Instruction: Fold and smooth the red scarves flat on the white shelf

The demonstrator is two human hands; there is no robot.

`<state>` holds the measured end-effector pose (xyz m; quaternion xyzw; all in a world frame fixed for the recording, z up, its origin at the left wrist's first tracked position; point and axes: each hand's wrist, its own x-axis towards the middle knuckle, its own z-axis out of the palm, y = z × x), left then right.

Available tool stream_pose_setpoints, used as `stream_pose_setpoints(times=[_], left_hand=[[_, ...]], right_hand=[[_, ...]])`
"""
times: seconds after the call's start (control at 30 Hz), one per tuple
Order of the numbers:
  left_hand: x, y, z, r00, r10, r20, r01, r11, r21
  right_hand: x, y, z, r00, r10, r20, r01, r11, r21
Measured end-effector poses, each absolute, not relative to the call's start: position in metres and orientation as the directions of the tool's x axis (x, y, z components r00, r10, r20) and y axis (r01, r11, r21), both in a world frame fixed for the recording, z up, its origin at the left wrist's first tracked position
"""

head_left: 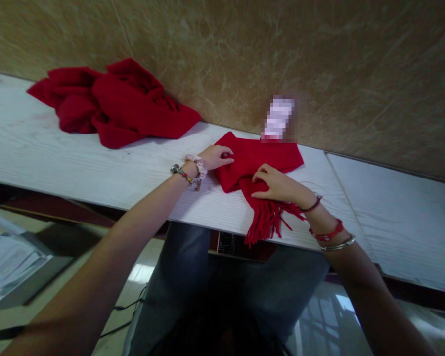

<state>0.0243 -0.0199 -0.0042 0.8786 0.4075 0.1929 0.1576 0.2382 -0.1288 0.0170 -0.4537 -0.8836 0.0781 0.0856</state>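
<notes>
A folded red scarf [261,157] lies on the white table [74,163] in front of me, its fringe [264,222] hanging over the near edge. My left hand [215,157] grips the scarf's left edge with curled fingers. My right hand [276,184] presses down on the scarf's lower part just above the fringe, fingers bent over the cloth. Both wrists carry bracelets.
A heap of red cloth [114,101] lies at the back left of the table against the tan wall [282,49]. A blurred white object [278,118] stands behind the scarf. A second white tabletop [396,207] adjoins on the right. My legs show below.
</notes>
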Motion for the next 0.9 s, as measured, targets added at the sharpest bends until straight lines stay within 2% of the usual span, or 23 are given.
stream_pose_setpoints(times=[0.17, 0.27, 0.33, 0.37, 0.43, 0.5, 0.57, 0.63, 0.73, 0.83, 0.9], left_hand=[[0.026, -0.025, -0.002, 0.616, 0.735, 0.285, 0.67, -0.679, 0.302], [0.027, -0.025, -0.003, 0.62, 0.734, 0.277, 0.671, -0.679, 0.298], [0.027, -0.024, -0.004, 0.599, 0.753, 0.271, 0.672, -0.657, 0.341], [0.026, -0.023, -0.004, 0.589, 0.765, 0.262, 0.669, -0.643, 0.372], [0.021, -0.019, -0.004, 0.592, 0.775, 0.221, 0.647, -0.62, 0.443], [0.013, -0.014, -0.003, 0.629, 0.76, 0.162, 0.6, -0.607, 0.521], [0.005, -0.01, -0.003, 0.691, 0.716, 0.099, 0.527, -0.592, 0.609], [-0.002, -0.007, -0.003, 0.743, 0.667, 0.055, 0.458, -0.566, 0.685], [-0.004, -0.006, -0.004, 0.754, 0.654, 0.062, 0.42, -0.552, 0.72], [0.004, -0.009, -0.003, 0.683, 0.715, 0.154, 0.398, -0.54, 0.742], [0.012, -0.011, -0.003, 0.584, 0.776, 0.237, 0.357, -0.507, 0.784]], right_hand=[[0.263, -0.126, 0.029, -0.679, 0.722, -0.135, 0.717, 0.613, -0.331], [0.28, -0.124, 0.037, -0.701, 0.673, -0.235, 0.703, 0.597, -0.387], [0.284, -0.123, 0.038, -0.683, 0.706, -0.187, 0.71, 0.582, -0.397], [0.282, -0.123, 0.038, -0.653, 0.749, -0.111, 0.722, 0.573, -0.388], [0.269, -0.125, 0.033, -0.551, 0.828, 0.107, 0.758, 0.55, -0.35], [0.248, -0.13, 0.025, -0.465, 0.84, 0.281, 0.796, 0.535, -0.282], [0.225, -0.138, 0.017, -0.512, 0.822, 0.249, 0.811, 0.559, -0.175], [0.206, -0.146, 0.011, -0.529, 0.829, 0.182, 0.842, 0.54, -0.01], [0.194, -0.152, 0.006, -0.49, 0.862, 0.132, 0.869, 0.47, 0.155], [0.197, -0.15, 0.009, -0.438, 0.888, 0.141, 0.894, 0.413, 0.172], [0.201, -0.147, 0.011, -0.4, 0.89, 0.219, 0.916, 0.38, 0.126]])
